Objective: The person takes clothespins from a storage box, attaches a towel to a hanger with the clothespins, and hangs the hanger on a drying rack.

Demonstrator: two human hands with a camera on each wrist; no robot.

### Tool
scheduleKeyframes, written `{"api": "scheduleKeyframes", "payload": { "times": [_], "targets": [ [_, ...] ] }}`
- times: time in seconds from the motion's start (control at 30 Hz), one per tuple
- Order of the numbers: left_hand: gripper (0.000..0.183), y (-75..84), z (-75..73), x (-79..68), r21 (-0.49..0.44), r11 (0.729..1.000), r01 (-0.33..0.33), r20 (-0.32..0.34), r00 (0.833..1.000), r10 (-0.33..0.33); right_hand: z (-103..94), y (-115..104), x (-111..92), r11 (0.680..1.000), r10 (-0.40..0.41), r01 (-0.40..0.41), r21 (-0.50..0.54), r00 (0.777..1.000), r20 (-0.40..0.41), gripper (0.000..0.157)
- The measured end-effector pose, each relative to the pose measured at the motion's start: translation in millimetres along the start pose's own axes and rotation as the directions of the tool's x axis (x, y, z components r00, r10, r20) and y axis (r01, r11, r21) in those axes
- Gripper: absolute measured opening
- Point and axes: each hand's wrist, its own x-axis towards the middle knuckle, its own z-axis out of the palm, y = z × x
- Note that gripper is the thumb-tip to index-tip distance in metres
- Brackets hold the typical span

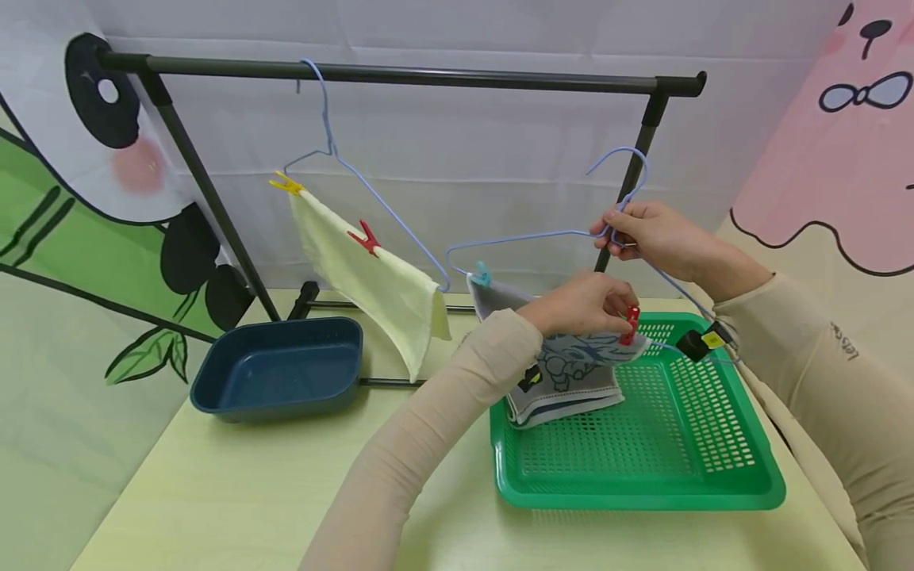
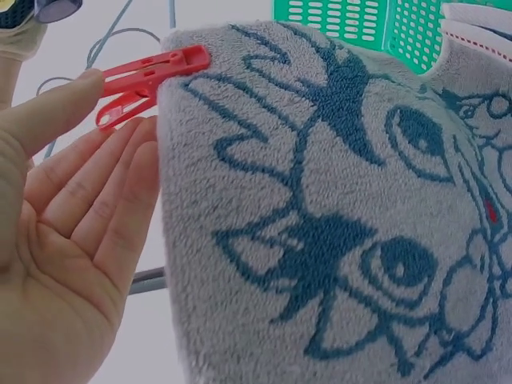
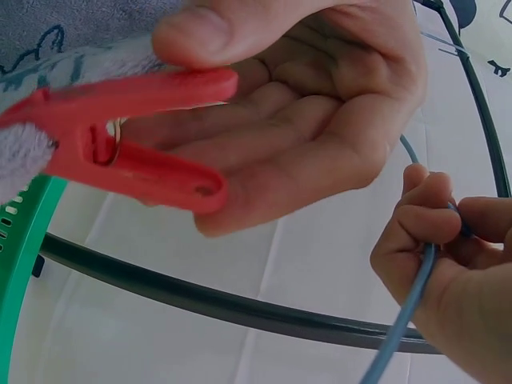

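My left hand [image 1: 585, 305] pinches a red clothespin [image 1: 630, 325] between thumb and fingers. The clothespin's nose bites the edge of a grey towel [image 1: 571, 373] with a blue cartoon print, filling much of the left wrist view. With curled fingers my right hand [image 1: 664, 238] grips a blue wire hanger [image 1: 528, 237] just below its hook. A light-blue clothespin [image 1: 481, 274] is on the towel's other upper corner, against the hanger. The towel hangs partly over a green basket [image 1: 643, 501]. In the right wrist view the left thumb touches the red clothespin's upper lever.
A dark rack bar [image 1: 464, 74] spans the back. From it hangs another hanger [image 1: 393, 208] with a yellow cloth [image 1: 371, 293], bearing a yellow clothespin [image 1: 286, 184] and a red one [image 1: 367, 239]. A dark blue basin [image 1: 271, 404] stands left on the table.
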Motion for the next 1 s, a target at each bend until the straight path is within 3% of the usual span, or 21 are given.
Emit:
{"api": "scheduleKeyframes", "payload": {
  "times": [0.33, 0.6, 0.8, 1.0],
  "targets": [
    [0.026, -2.6, -10.9, -13.6, 0.022, 1.000, -0.001, -0.040, 0.999, 0.002, 1.8, 2, 2, 1.000, -0.007, 0.007, -0.029, 1.000, 0.001, 0.046],
    [0.018, -0.2, -29.5, -31.4, 0.019, 0.999, 0.027, -0.160, 0.987, -0.024, 0.0, 5, 4, 0.997, -0.013, 0.013, -0.075, 1.000, -0.001, 0.048],
    [0.015, 1.5, -46.8, -43.3, 0.047, 0.994, 0.098, -0.302, 0.950, -0.079, -1.7, 7, 5, 0.994, -0.022, 0.020, -0.104, 1.000, -0.014, 0.048],
    [0.015, 3.3, -55.5, -51.8, 0.096, 0.983, 0.158, -0.466, 0.880, -0.096, -1.4, 8, 5, 0.991, -0.038, 0.034, -0.129, 0.999, -0.027, 0.047]
  ]
}}
